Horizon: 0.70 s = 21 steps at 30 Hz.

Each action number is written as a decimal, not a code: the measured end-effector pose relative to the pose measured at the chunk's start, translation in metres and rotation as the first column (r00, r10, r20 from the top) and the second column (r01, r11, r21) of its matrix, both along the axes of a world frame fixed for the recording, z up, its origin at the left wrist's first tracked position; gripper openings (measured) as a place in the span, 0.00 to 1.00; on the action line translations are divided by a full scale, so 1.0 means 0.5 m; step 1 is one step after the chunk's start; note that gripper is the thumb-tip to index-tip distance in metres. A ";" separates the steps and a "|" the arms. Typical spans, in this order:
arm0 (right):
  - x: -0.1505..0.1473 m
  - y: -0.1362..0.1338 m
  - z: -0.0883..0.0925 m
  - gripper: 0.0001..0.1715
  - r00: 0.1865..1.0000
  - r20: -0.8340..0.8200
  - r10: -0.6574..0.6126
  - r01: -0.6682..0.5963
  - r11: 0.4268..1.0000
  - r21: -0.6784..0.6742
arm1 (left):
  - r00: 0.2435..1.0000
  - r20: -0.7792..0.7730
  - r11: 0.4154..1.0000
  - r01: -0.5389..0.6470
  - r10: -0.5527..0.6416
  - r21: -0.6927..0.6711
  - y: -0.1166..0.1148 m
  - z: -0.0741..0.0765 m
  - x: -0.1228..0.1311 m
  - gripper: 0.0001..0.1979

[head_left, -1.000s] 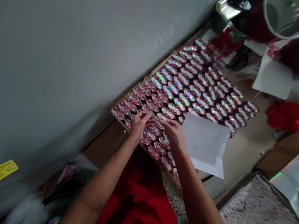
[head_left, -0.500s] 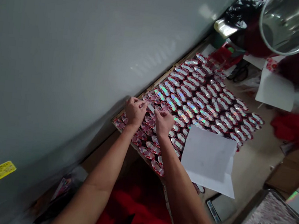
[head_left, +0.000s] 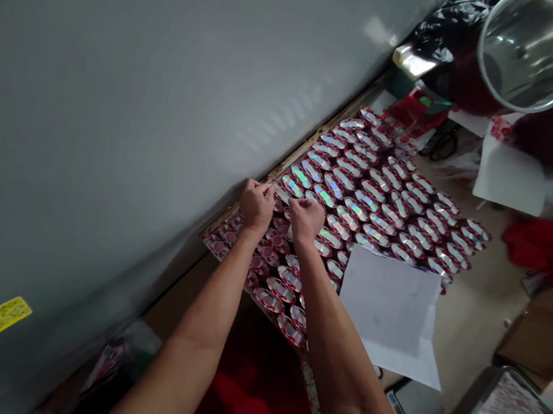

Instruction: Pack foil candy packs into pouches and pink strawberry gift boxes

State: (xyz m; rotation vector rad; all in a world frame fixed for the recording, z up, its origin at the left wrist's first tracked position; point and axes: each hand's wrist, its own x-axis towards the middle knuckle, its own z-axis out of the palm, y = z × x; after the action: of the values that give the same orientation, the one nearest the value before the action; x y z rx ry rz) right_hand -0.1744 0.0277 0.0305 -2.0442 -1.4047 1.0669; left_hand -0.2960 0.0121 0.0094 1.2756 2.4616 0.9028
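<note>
Bent fingers of the left hand (head_left: pixel 256 206) and right hand (head_left: pixel 307 221), their grip impossible to tell, hover at or touch rows of red-rimmed oval pieces with shiny silver bands (head_left: pixel 355 209); a creased white paper sheet (head_left: pixel 388 308) lies right of them.

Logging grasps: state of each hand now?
Left hand: pinched closed over oval pieces; can't tell if holding anything.
Right hand: pinched closed; likewise can't tell if holding anything.

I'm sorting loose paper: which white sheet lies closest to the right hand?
The large sheet beside the right forearm, partly covering the shiny oval pieces. Other white sheets lie farther off, near the dark-red buckets.
</note>
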 end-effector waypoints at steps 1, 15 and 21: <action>-0.004 0.004 0.000 0.14 1.000 0.007 0.007 -0.007 1.000 -0.003 | 1.000 0.012 1.000 -0.015 0.015 -0.005 0.004 0.001 -0.001 0.10; -0.018 0.020 -0.001 0.11 1.000 -0.005 -0.011 0.011 0.998 -0.056 | 0.972 0.130 0.980 -0.190 0.196 -0.056 0.027 0.015 0.012 0.09; -0.015 0.022 -0.003 0.11 1.000 0.011 0.014 -0.013 0.997 -0.070 | 0.981 0.097 0.985 -0.164 0.169 -0.061 0.025 0.006 0.015 0.10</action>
State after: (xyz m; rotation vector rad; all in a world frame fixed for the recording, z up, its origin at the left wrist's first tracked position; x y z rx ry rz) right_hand -0.1819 0.0389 0.0288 -2.0958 -1.4067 1.1269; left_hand -0.2885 0.0245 0.0126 0.9919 2.5222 0.9109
